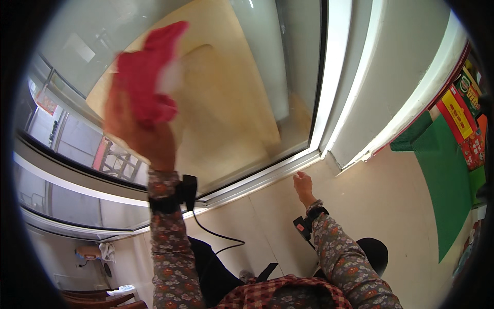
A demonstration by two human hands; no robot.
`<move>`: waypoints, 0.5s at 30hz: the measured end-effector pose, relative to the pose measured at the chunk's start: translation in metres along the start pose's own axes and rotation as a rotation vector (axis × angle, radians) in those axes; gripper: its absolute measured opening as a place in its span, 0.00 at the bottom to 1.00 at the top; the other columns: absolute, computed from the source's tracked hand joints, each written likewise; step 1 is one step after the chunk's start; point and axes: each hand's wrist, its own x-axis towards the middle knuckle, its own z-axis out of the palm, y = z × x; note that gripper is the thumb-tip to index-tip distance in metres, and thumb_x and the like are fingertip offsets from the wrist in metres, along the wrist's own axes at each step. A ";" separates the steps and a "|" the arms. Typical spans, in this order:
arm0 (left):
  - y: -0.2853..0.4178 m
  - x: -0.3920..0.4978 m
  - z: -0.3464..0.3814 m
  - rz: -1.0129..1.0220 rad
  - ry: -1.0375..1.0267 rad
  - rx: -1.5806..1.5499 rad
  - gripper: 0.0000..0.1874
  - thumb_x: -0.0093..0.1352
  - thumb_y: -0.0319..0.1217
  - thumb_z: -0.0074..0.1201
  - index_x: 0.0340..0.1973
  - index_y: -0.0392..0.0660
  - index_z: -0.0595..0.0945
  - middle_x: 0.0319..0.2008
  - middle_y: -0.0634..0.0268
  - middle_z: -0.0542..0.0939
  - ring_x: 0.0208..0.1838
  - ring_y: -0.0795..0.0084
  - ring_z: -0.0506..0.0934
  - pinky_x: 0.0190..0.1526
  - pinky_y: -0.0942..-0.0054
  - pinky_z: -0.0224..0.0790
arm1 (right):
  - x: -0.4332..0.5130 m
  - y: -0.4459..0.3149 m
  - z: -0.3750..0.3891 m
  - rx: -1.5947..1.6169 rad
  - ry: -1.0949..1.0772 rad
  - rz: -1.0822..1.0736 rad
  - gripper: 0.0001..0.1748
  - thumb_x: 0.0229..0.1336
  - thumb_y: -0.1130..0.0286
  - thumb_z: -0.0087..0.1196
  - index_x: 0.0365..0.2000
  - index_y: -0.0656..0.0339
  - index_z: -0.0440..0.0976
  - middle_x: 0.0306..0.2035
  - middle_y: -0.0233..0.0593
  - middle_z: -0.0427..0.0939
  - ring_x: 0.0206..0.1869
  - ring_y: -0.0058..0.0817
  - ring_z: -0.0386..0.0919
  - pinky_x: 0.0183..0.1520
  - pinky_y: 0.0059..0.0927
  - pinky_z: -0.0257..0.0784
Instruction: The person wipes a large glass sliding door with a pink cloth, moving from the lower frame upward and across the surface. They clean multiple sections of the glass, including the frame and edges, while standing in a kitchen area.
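Note:
My left hand (129,127), blurred, holds a crumpled red cloth (144,85) up at a large glass pane (231,100). Whether the cloth touches the glass cannot be told. The pane sits in a white frame (335,65) with a dark seal along its edge. My right hand (303,187) hangs near the frame's bottom rail (266,175), fingers curled in and nothing visible in it. Each wrist wears a black strap with a small box, the left box (189,192) trailing a cable (220,235).
Pale tiled floor (366,201) lies below the pane. At right are a green mat (444,174) and bright printed packages (459,116). Lower left holds wooden furniture slats (96,299), a white bottle (122,289) and a whitish rag (107,252) beside an orange-brown object (88,252).

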 end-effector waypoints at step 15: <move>-0.042 -0.331 -0.060 0.486 -1.188 0.275 0.20 0.60 0.34 0.49 0.49 0.51 0.76 0.53 0.68 0.72 0.56 0.67 0.70 0.58 0.62 0.59 | 0.004 0.008 0.005 0.033 -0.020 0.024 0.23 0.54 0.64 0.52 0.46 0.71 0.75 0.45 0.57 0.78 0.50 0.47 0.76 0.54 0.37 0.69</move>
